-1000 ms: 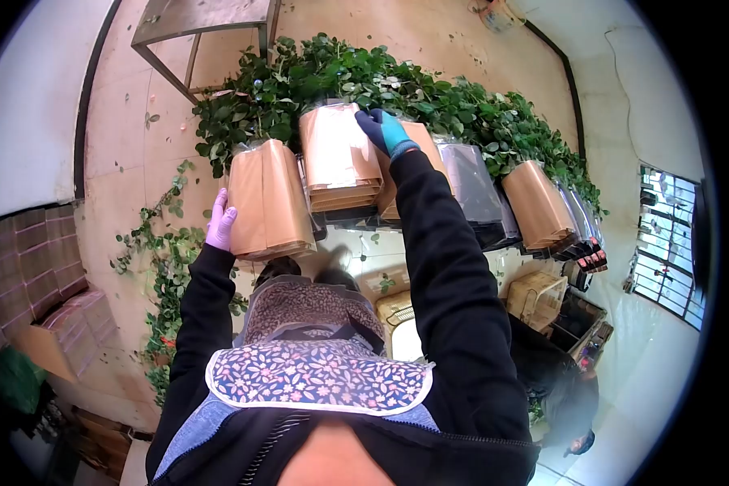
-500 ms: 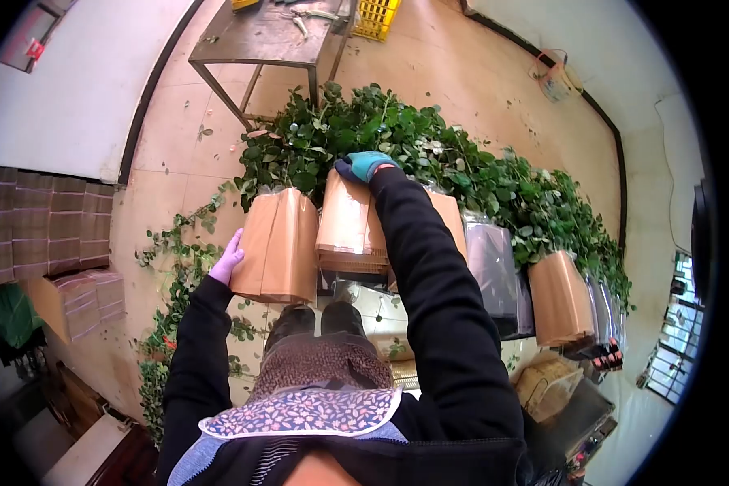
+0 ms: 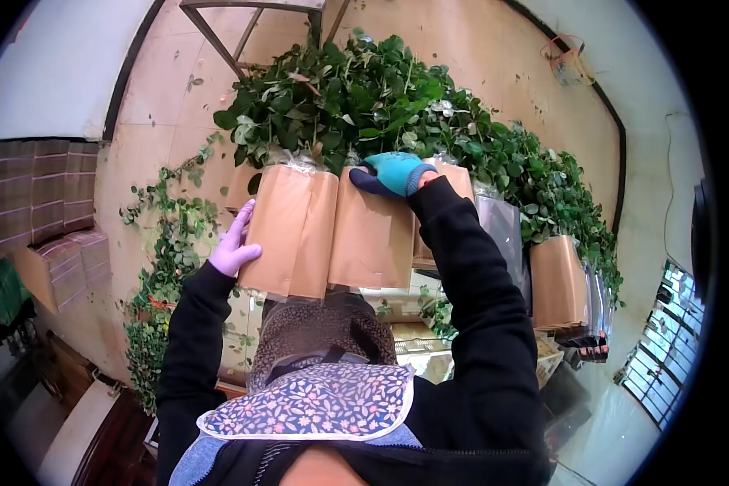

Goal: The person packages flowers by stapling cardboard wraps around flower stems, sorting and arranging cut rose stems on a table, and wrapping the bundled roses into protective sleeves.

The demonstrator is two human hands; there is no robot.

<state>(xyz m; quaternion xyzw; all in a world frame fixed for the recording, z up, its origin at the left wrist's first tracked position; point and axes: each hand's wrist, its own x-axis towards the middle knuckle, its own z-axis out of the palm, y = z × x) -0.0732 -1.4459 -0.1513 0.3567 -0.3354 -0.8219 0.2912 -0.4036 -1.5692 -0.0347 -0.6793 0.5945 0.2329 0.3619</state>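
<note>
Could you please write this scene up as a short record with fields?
Left grip: purple-gloved, spread at the left edge of a brown wrap
Right grip: teal-gloved, on the far end of the adjacent brown wrap
Beyond: leafy greenery
Farther right: grey wrap, another brown wrap
Clothing: floral apron
Image left: stacked brown bundles

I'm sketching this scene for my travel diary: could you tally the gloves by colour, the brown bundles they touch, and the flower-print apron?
Purple glove: 1
Teal-and-dark-blue glove: 1
Brown bundles being touched, the left bundle and the right bundle: 2
Flower-print apron: 1
Total: 5
</note>
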